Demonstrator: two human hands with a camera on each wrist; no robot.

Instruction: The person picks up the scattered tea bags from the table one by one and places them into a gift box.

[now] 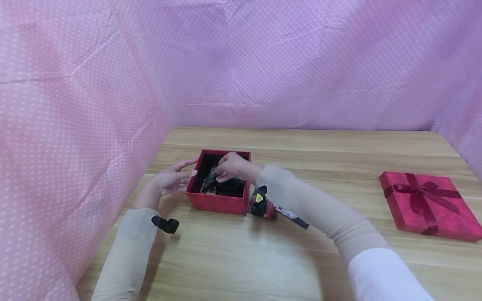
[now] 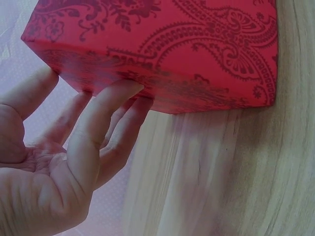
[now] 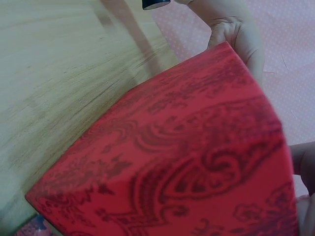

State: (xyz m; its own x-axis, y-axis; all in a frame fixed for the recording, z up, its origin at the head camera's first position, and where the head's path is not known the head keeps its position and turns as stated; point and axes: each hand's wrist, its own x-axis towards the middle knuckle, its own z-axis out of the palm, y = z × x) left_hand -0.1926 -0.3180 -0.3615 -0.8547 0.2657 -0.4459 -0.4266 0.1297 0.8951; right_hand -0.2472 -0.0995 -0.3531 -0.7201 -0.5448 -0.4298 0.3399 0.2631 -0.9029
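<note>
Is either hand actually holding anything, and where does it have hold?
The right hand pinches a dark packet by its top edge inside the red box. The left hand only touches the box's side with straight fingers.

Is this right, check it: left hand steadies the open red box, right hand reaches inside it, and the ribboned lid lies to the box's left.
Wrong on one point. In the head view the ribboned lid lies to the right of the red box. The left hand and right hand are as stated.

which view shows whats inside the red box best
The head view: it looks down into the open red box, where the right hand pinches dark packets. Both wrist views show only its patterned outer walls.
</note>
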